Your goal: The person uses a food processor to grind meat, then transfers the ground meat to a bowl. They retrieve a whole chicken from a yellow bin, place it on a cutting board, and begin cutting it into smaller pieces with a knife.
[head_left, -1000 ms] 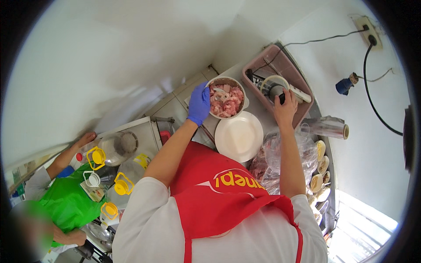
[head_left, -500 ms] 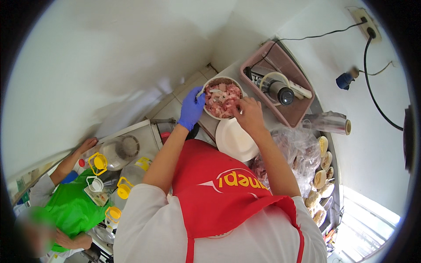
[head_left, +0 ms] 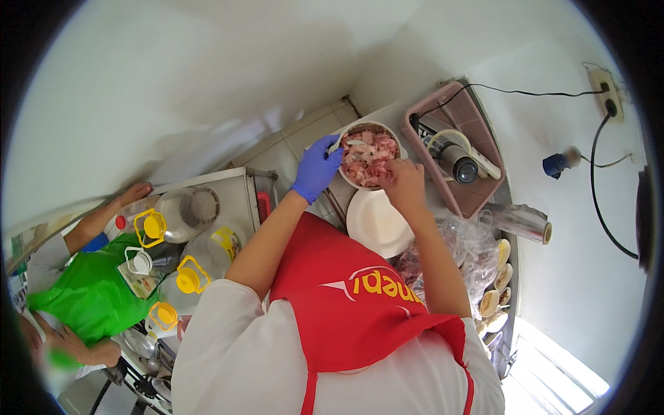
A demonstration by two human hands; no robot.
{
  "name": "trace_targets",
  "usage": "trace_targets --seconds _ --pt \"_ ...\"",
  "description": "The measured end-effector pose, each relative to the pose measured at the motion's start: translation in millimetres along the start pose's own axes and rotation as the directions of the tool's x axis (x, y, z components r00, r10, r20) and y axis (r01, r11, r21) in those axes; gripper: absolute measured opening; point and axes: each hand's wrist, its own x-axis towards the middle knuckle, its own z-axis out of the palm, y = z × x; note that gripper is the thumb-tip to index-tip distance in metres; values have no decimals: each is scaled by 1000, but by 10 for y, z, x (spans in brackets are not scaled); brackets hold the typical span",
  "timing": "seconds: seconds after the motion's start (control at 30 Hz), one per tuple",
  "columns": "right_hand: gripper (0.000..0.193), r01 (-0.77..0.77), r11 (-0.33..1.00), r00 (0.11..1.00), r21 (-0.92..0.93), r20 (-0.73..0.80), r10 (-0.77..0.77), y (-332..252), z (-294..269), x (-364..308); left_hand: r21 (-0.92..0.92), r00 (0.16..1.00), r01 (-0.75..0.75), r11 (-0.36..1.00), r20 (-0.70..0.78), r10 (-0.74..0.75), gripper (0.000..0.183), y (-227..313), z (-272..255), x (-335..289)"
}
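A round pot (head_left: 349, 181) with a pale rim holds chunks of raw meat (head_left: 373, 151). My left hand (head_left: 319, 168), in a blue glove, is closed at the pot's left rim, beside a pale handle-like strip. My bare right hand (head_left: 404, 183) reaches over the right near side of the pot. Its fingers are bent down into the meat, and their tips are partly hidden. Just below the pot lies a white plate (head_left: 377, 225), under my right wrist.
A pink bin (head_left: 465, 200) holding a dark cylinder stands right of the pot. Nearby are a foil roll (head_left: 522, 223), plastic bags (head_left: 463, 245) and several filled cups (head_left: 503, 277). Large yellow-capped jugs (head_left: 190, 216) stand left, beside a person in a green apron (head_left: 97, 290).
My view has shifted, so most of the scene sits further right and lower. My right fingers have moved slightly in the meat; my left hand stays at the rim.
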Motion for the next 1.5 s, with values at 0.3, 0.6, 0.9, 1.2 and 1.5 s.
trace_targets --seconds 0.3,0.6,0.9,1.2,1.5 --pt "21 -179 838 973 516 -31 227 -167 -660 126 -34 999 26 999 21 -25 42 -105 26 15" --pt "19 -186 693 981 697 94 168 -285 -1042 170 238 978 -177 955 -67 198 45 241 -74 -28" --pt "17 -211 635 977 743 155 144 -293 -826 110 -298 861 45 953 495 115 40 779 -23 -88" --pt "14 -266 511 955 818 150 256 -130 -556 3 -267 819 159 950 574 24 29 769 -171 -21" --pt "25 -209 977 975 48 84 204 92 -209 -70 424 876 -445 789 387 286 27 546 -90 -84"
